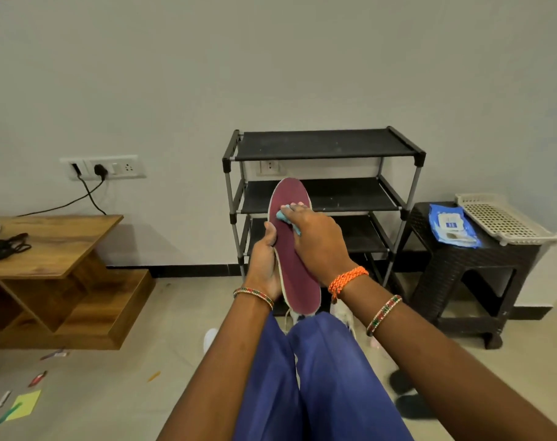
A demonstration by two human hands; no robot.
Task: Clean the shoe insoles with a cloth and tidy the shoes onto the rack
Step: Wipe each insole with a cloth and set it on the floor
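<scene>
Wooden table point(57, 243) left; wipes packet point(452, 226) and tray point(506, 218) on stool point(471, 272).

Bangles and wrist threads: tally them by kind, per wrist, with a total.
Beaded bangles, left wrist: 1
Beaded bangles, right forearm: 1
Orange thread bands, right wrist: 1
Total: 3

The left hand holds the maroon insole; the right hand presses the blue cloth on it.
</scene>
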